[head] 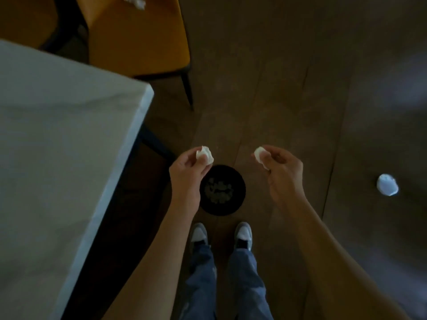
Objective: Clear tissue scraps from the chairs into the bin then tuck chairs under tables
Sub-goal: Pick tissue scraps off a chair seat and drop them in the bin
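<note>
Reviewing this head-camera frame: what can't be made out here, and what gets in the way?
- Tissue scraps on the orange chair: the white bits are cut off by the top edge, so their number is unclear.
- Bin contents: pale lumps, too dim and blurred to identify.
- White ball on the floor: motion-blurred; tissue or not is uncertain.
- Table legs and anything beneath it: hidden by the tabletop and shadow.
- Scraps in the left hand and right hand: partly covered by fingers.

Head camera looks steeply down (wide-angle) at the floor (288, 88) from standing height.
</note>
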`<state>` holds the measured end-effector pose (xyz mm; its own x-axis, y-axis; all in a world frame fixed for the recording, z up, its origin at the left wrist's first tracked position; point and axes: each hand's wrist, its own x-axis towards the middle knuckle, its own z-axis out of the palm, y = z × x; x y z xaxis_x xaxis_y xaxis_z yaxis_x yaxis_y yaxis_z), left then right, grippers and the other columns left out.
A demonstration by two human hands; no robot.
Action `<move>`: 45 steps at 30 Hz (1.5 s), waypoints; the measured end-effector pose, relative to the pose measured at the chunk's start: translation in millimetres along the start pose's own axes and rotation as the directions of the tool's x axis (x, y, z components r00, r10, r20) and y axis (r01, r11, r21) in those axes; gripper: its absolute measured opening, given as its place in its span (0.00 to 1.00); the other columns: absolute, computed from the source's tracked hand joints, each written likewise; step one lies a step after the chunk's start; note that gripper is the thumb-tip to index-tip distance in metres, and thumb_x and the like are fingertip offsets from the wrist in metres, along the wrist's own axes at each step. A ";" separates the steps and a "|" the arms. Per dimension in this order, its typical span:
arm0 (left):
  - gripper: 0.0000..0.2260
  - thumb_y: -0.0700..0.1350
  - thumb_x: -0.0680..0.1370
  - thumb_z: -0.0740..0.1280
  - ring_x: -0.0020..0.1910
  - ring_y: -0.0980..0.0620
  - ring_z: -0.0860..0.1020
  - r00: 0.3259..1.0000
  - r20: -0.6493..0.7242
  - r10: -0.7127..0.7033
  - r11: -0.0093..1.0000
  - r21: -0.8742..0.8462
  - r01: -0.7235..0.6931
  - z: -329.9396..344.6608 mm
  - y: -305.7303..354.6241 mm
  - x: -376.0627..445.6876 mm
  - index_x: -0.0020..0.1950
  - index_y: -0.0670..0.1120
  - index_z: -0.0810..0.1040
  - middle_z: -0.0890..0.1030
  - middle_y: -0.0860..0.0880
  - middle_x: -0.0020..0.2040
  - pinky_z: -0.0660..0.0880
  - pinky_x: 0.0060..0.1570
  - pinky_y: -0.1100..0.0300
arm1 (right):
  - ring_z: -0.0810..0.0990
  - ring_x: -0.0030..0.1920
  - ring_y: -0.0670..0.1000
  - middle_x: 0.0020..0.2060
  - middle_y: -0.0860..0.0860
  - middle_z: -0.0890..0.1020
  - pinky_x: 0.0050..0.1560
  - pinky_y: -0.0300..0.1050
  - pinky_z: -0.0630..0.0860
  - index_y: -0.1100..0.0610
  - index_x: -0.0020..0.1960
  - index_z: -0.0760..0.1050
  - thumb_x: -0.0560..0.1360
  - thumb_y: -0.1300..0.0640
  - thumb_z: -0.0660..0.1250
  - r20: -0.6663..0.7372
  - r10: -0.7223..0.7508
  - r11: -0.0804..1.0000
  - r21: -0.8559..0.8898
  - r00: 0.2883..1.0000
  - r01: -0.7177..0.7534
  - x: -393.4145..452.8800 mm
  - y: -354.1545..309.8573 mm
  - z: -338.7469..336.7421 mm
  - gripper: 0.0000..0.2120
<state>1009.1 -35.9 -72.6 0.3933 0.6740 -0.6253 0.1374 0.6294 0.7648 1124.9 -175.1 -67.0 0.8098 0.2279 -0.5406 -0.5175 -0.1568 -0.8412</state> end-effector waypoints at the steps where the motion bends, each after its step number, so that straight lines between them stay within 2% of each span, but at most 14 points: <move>1: 0.10 0.35 0.77 0.69 0.54 0.50 0.83 1.000 -0.018 -0.018 1.000 0.007 0.018 -4.7 -14.7 8.1 0.58 0.41 0.80 0.83 0.45 0.54 0.81 0.53 0.56 | 0.85 0.51 0.52 0.47 0.54 0.86 0.53 0.45 0.80 0.57 0.51 0.82 0.75 0.62 0.71 0.007 0.025 1.000 0.000 1.000 -0.025 7.1 15.5 0.6 0.05; 5: 0.10 0.35 0.77 0.69 0.55 0.50 0.83 0.994 -0.063 -0.089 0.996 0.021 0.091 -22.7 -75.1 42.1 0.56 0.44 0.79 0.83 0.46 0.55 0.81 0.53 0.57 | 0.86 0.50 0.54 0.50 0.59 0.84 0.53 0.44 0.80 0.63 0.53 0.80 0.76 0.64 0.70 0.031 0.153 0.985 0.079 0.988 -0.155 35.5 82.0 4.5 0.07; 10: 0.09 0.35 0.77 0.69 0.54 0.50 0.83 0.972 -0.120 -0.202 0.979 0.014 0.206 -41.4 -142.6 73.8 0.57 0.42 0.79 0.83 0.44 0.56 0.81 0.54 0.57 | 0.85 0.52 0.54 0.50 0.59 0.85 0.55 0.46 0.80 0.62 0.52 0.81 0.75 0.63 0.71 0.021 0.243 0.970 0.018 0.970 -0.243 61.4 162.8 3.4 0.07; 15: 0.09 0.34 0.76 0.69 0.53 0.49 0.83 0.947 -0.155 -0.281 0.958 0.015 0.287 -53.0 -197.0 100.5 0.55 0.42 0.79 0.82 0.43 0.55 0.81 0.50 0.60 | 0.85 0.52 0.54 0.49 0.60 0.85 0.54 0.46 0.81 0.61 0.51 0.81 0.74 0.63 0.72 -0.006 0.338 0.941 -0.033 0.941 -0.338 78.9 223.0 -2.0 0.06; 19: 0.09 0.34 0.76 0.69 0.52 0.49 0.83 0.936 -0.169 -0.310 0.946 0.043 0.321 -55.0 -232.4 121.4 0.54 0.43 0.79 0.82 0.43 0.55 0.80 0.49 0.60 | 0.85 0.51 0.55 0.49 0.60 0.84 0.54 0.49 0.81 0.61 0.51 0.80 0.74 0.63 0.72 -0.065 0.391 0.918 -0.049 0.918 -0.394 98.1 262.9 -9.7 0.07; 23: 0.08 0.35 0.76 0.70 0.52 0.50 0.83 0.945 -0.158 -0.287 0.948 0.096 0.304 -52.2 -262.7 142.8 0.51 0.47 0.79 0.82 0.45 0.53 0.80 0.49 0.61 | 0.84 0.52 0.54 0.52 0.58 0.83 0.53 0.46 0.82 0.61 0.54 0.79 0.75 0.63 0.71 -0.102 0.401 0.904 -0.116 0.910 -0.411 122.4 294.4 -13.5 0.08; 29: 0.11 0.35 0.76 0.70 0.53 0.49 0.83 0.941 -0.175 -0.290 0.944 0.109 0.311 -53.5 -295.5 172.6 0.58 0.41 0.79 0.82 0.43 0.55 0.80 0.49 0.60 | 0.84 0.53 0.54 0.51 0.58 0.83 0.54 0.49 0.82 0.59 0.51 0.80 0.75 0.63 0.71 -0.097 0.395 0.904 -0.138 0.914 -0.405 150.3 321.2 -6.1 0.05; 34: 0.15 0.36 0.77 0.69 0.53 0.49 0.83 0.936 -0.185 -0.301 0.945 0.078 0.319 -53.3 -302.7 180.5 0.63 0.40 0.77 0.82 0.43 0.56 0.80 0.51 0.60 | 0.83 0.53 0.60 0.44 0.54 0.83 0.56 0.55 0.81 0.60 0.50 0.79 0.74 0.66 0.70 -0.118 0.413 0.901 -0.093 0.903 -0.424 155.5 326.6 -0.8 0.05; 35: 0.15 0.36 0.77 0.69 0.53 0.50 0.83 0.933 -0.183 -0.311 0.943 0.062 0.327 -53.7 -301.8 179.8 0.64 0.40 0.76 0.82 0.43 0.56 0.80 0.51 0.59 | 0.83 0.53 0.59 0.43 0.55 0.83 0.57 0.55 0.80 0.60 0.52 0.79 0.74 0.65 0.70 -0.114 0.420 0.900 -0.076 0.900 -0.430 154.8 326.4 -0.5 0.07; 39: 0.15 0.38 0.79 0.68 0.53 0.49 0.83 0.919 -0.195 -0.341 0.930 0.068 0.360 -55.4 -294.1 172.3 0.66 0.42 0.75 0.80 0.44 0.57 0.80 0.52 0.59 | 0.84 0.52 0.54 0.48 0.55 0.82 0.52 0.43 0.81 0.62 0.61 0.74 0.76 0.66 0.69 -0.098 0.433 0.898 -0.034 0.896 -0.438 149.8 318.3 -0.7 0.14; 45: 0.15 0.40 0.80 0.67 0.56 0.49 0.81 0.939 -0.181 -0.294 0.942 0.115 0.317 -53.9 -269.8 158.9 0.67 0.43 0.74 0.79 0.45 0.58 0.79 0.58 0.56 | 0.82 0.55 0.51 0.53 0.55 0.82 0.57 0.45 0.80 0.60 0.61 0.75 0.76 0.62 0.70 -0.062 0.421 0.901 -0.085 0.905 -0.425 140.1 300.4 -0.9 0.14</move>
<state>985.5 -77.8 -386.7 0.1644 0.5178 -0.8395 0.3583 0.7616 0.5399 1083.2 -191.1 -395.4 0.5322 0.0811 -0.8427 -0.7868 -0.3202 -0.5277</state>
